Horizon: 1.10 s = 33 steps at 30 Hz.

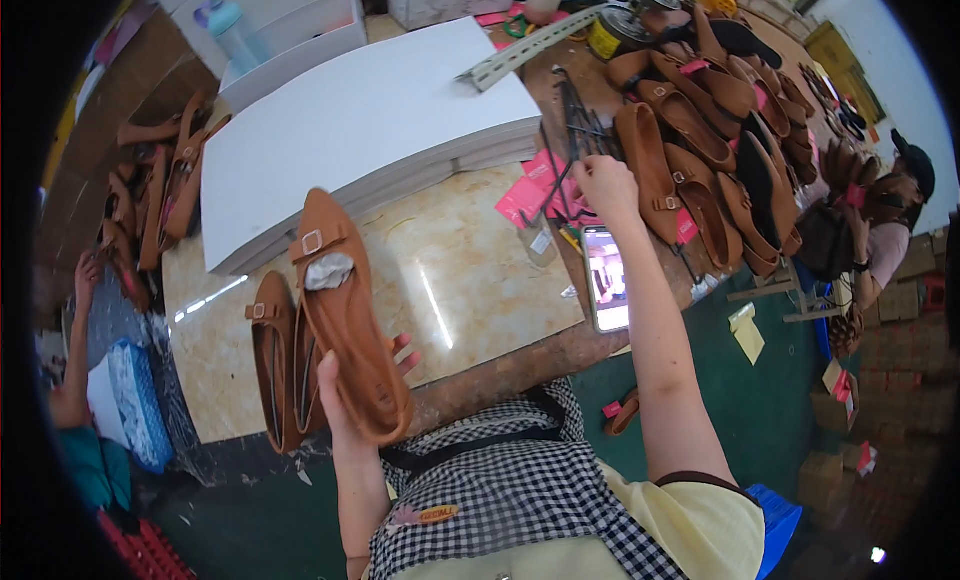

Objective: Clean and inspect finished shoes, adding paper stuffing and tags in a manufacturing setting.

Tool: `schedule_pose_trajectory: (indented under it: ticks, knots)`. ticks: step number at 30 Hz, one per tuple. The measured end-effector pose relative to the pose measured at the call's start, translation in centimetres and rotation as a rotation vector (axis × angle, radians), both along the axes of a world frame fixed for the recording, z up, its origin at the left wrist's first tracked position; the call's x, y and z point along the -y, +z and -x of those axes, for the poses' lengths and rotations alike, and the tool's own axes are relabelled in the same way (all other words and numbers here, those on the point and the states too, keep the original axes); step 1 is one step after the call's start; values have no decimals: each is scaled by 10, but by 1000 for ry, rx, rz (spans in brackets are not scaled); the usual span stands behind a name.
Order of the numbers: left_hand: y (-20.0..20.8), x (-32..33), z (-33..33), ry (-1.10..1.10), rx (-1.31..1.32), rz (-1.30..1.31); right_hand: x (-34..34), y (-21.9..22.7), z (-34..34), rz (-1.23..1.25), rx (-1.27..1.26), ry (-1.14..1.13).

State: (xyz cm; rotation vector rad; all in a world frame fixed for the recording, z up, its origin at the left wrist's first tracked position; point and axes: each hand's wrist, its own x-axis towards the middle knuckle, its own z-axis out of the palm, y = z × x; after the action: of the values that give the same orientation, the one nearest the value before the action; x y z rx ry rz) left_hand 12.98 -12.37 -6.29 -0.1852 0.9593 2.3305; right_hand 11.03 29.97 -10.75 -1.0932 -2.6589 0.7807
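Note:
My left hand grips a brown flat shoe near its heel, thumb on one side and fingers on the other. The shoe has a buckle strap across its pointed toe, and crumpled white paper is stuffed in the front. Close against its left side, a matching brown shoe rests on the marbled tabletop. My right hand reaches to a bundle of thin black sticks, its fingers closed on a stick whose length is partly hidden. Pink cards lie beside that hand.
A stack of white sheets covers the table's back, with a slotted metal bar on its corner. Brown shoes are heaped at right, more at left. A lit phone lies under my right forearm. Co-workers sit on both sides.

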Motion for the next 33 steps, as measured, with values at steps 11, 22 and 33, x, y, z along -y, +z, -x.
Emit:
schedule_pose_trajectory:
  ticks: [11,22,33]
  knots:
    - [-27,-1,22,323,-247,308,213,113,-63,569,-108,527]
    - [-26,9,7,316,-429,504,275,107,-44,500,-317,729]
    - [-15,-11,-9,216,-248,471,277,102,-53,99,-293,842]
